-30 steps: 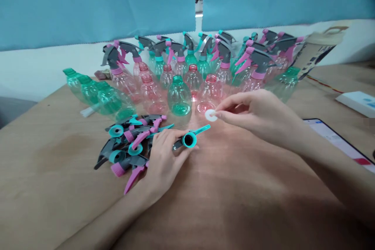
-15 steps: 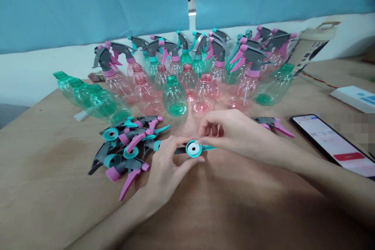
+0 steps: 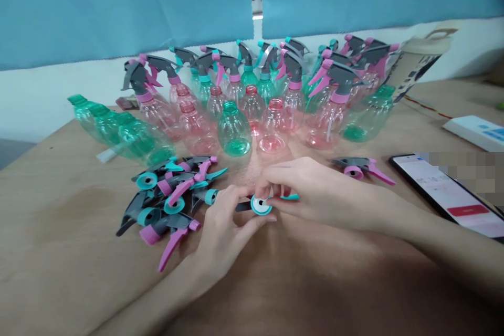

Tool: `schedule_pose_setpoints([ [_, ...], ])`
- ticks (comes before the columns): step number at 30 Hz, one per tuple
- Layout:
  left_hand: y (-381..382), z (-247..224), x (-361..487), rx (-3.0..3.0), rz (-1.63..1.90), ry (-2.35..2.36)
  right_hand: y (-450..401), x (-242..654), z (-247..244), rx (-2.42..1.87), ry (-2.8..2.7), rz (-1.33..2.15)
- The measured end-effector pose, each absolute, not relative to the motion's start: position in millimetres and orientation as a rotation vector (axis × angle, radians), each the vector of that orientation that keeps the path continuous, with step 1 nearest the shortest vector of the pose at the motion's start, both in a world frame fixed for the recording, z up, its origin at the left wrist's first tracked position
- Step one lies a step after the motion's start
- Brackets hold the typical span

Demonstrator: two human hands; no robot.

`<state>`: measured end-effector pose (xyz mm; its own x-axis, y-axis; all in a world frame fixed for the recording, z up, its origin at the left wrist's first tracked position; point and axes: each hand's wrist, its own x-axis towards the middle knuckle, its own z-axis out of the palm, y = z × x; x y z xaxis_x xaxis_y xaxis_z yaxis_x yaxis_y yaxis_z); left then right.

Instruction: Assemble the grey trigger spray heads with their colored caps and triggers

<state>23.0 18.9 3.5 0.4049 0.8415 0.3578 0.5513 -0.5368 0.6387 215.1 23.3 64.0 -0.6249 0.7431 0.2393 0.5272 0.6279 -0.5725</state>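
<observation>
My left hand (image 3: 224, 231) grips a trigger spray head (image 3: 261, 213) between thumb and fingers. Its teal collar faces up, with a white disc and a dark centre hole inside. My right hand (image 3: 299, 186) is closed in a pinch at the collar's upper edge, fingertips touching the white disc; anything small between them is hidden. Part of a teal trigger pokes out beneath the right fingers. Left of my hands lies a pile of loose spray heads (image 3: 173, 191), grey with pink or teal parts. Another pink and grey spray head (image 3: 354, 170) rests beyond my right wrist.
Open pink bottles (image 3: 273, 128) and a green bottle (image 3: 235, 131) stand ahead. Behind them are several bottles with sprayers fitted (image 3: 295, 89). Green bottles (image 3: 129, 134) line the left. A phone (image 3: 449, 189), a white box (image 3: 474, 134) and a tumbler (image 3: 421, 63) are at right.
My right hand has moved slightly left and down, bringing its fingertips over the white disc. The collar has tilted and sunk a little; my left hand keeps its grip.
</observation>
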Motion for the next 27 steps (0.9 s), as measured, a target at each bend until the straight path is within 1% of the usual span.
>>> schedule_pose_setpoints([
  [10,19.7,3.2,23.0,2.32,1.004,1.134,19.1,215.4,67.7,-1.069,-2.452,0.6],
  [19,18.9,5.9,22.9,2.385,0.996,1.081,13.9,212.0,64.6,-1.067,-2.476,0.458],
  [27,19.2,6.5,22.4,2.408,0.984,1.076,10.8,212.6,66.2,-1.076,-2.453,0.533],
])
